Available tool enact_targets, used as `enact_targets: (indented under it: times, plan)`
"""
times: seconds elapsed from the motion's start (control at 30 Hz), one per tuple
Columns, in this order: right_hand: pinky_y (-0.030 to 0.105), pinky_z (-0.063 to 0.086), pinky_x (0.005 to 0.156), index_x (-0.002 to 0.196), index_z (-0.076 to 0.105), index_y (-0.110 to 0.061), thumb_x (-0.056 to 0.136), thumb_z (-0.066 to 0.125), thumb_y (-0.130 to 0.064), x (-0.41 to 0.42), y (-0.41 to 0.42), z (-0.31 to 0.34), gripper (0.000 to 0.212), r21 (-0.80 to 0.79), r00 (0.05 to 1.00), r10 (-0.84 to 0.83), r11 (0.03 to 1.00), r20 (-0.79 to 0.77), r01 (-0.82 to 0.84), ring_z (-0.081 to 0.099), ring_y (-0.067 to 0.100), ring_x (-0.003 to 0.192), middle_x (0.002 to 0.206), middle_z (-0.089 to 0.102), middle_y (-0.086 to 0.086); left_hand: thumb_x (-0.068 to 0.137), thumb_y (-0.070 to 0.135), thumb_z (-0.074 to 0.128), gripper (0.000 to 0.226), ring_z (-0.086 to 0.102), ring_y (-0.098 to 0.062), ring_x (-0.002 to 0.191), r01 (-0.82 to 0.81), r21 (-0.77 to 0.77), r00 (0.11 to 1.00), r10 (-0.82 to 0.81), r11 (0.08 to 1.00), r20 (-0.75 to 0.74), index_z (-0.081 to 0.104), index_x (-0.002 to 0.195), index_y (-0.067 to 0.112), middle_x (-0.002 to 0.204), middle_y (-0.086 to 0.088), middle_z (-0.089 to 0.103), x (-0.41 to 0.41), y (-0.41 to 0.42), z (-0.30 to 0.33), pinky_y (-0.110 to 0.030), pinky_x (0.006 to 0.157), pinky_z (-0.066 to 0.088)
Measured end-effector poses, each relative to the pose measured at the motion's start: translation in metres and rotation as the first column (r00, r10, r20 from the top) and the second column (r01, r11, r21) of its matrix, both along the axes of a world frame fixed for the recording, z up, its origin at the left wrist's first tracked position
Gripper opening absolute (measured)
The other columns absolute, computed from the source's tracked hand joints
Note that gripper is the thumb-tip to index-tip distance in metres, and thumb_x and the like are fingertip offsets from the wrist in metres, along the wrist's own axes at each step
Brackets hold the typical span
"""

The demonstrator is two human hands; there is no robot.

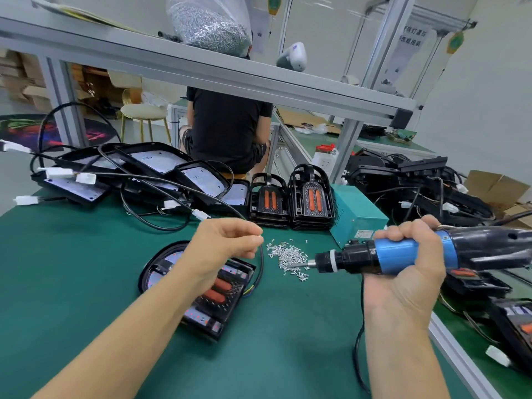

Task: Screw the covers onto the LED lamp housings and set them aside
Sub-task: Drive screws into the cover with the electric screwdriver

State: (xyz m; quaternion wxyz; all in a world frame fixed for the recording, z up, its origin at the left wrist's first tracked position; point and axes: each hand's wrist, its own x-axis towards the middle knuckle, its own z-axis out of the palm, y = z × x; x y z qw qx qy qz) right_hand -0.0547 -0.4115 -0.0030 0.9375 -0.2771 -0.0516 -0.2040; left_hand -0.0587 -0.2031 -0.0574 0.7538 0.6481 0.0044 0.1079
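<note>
One lamp housing (207, 286) with its cover lies on the green worktop (86, 283), partly under the left hand (227, 243). Its fingers (256, 236) look pinched together, maybe on a screw. The right hand (403, 254) grips the screwdriver (403, 251) by the screw pile (288, 256). Many housings (144, 168) still wait behind; the job seems far from done.

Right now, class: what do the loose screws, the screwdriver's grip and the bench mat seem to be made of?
Loose screws: probably plated steel, judging by their bright silvery glint.
Screwdriver, held in the right hand: the blue grip looks like smooth plastic or painted metal with a soft sheen.
Bench mat: likely rubber, matte green and without glare.
</note>
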Motion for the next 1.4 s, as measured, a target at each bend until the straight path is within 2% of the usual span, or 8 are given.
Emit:
enact_targets:
  times: [0.1,0.17,0.23,0.57,0.8,0.97,1.1,1.4]
  plan:
    - [0.019,0.046,0.063,0.083,0.053,-0.023,0.077,0.057,-0.004,0.003,0.02,0.007,0.02,0.039,0.998,0.053,0.998,0.044,-0.055,0.049,0.005,0.052,0.06,0.049,-0.01,0.073,-0.007,0.071,0.013,0.056,-0.011,0.051,-0.023,-0.059,1.0,0.022,0.998,-0.012,0.074,0.074,0.006,0.058,-0.004,0.063,-0.019,0.015,-0.005,-0.015,0.053,0.047]
    - [0.018,0.046,0.06,0.083,0.053,-0.023,0.072,0.059,-0.007,0.007,0.034,0.011,0.02,0.068,0.991,0.114,0.991,0.069,-0.119,0.049,0.004,0.051,0.059,0.049,-0.01,0.062,0.004,0.076,0.012,0.058,-0.012,0.055,-0.028,-0.118,0.999,0.025,0.993,-0.033,0.077,0.072,0.009,0.064,-0.007,0.066,-0.031,0.023,-0.007,-0.018,0.055,0.051]
    - [0.018,0.047,0.06,0.084,0.052,-0.022,0.074,0.058,-0.007,0.005,0.05,0.014,0.019,0.056,0.985,0.149,0.986,0.091,-0.154,0.049,0.004,0.052,0.06,0.05,-0.01,0.053,0.015,0.077,0.021,0.059,-0.012,0.057,-0.036,-0.15,0.998,0.03,0.988,-0.047,0.078,0.074,0.013,0.069,-0.01,0.067,-0.039,0.03,-0.01,-0.02,0.056,0.053]
    - [0.019,0.047,0.058,0.085,0.054,-0.022,0.07,0.059,-0.006,-0.001,0.103,0.017,0.023,-0.005,0.964,0.252,0.967,0.084,-0.253,0.048,0.007,0.051,0.058,0.049,-0.008,0.063,0.023,0.073,0.018,0.055,-0.008,0.058,-0.117,-0.146,0.993,0.114,0.982,-0.031,0.078,0.078,0.015,0.068,-0.005,0.07,-0.06,0.059,-0.02,-0.016,0.059,0.05]
    - [0.02,0.047,0.06,0.087,0.053,-0.021,0.071,0.058,-0.007,-0.005,0.117,0.016,0.022,-0.052,0.96,0.264,0.964,0.095,-0.26,0.048,0.007,0.052,0.059,0.049,-0.008,0.063,0.027,0.072,0.018,0.053,-0.014,0.063,-0.132,-0.158,0.991,0.13,0.978,-0.025,0.078,0.075,0.016,0.069,-0.005,0.068,-0.064,0.065,-0.022,-0.024,0.064,0.048]
    - [0.02,0.046,0.061,0.087,0.053,-0.021,0.071,0.058,-0.007,-0.006,0.123,0.013,0.022,-0.07,0.961,0.263,0.964,0.088,-0.257,0.048,0.007,0.052,0.059,0.049,-0.008,0.072,0.017,0.071,0.008,0.053,-0.013,0.064,-0.134,-0.135,0.991,0.133,0.982,-0.013,0.078,0.075,0.017,0.069,-0.004,0.068,-0.064,0.065,-0.022,-0.02,0.063,0.048]
    - [0.02,0.045,0.061,0.087,0.054,-0.021,0.071,0.058,-0.007,-0.006,0.125,0.012,0.022,-0.069,0.961,0.263,0.964,0.084,-0.258,0.048,0.007,0.052,0.058,0.049,-0.008,0.081,0.006,0.066,0.017,0.052,-0.011,0.062,-0.159,-0.126,0.987,0.158,0.979,-0.02,0.077,0.073,0.016,0.069,-0.004,0.069,-0.064,0.068,-0.026,-0.017,0.06,0.047]
    - [0.02,0.045,0.062,0.087,0.054,-0.02,0.073,0.057,-0.004,-0.005,0.131,0.01,0.022,-0.074,0.963,0.259,0.964,0.076,-0.254,0.048,0.007,0.052,0.059,0.049,-0.008,0.083,0.004,0.066,0.021,0.051,-0.007,0.058,-0.163,-0.051,0.987,0.163,0.985,-0.015,0.077,0.072,0.017,0.064,0.001,0.067,-0.066,0.073,-0.029,-0.015,0.057,0.047]
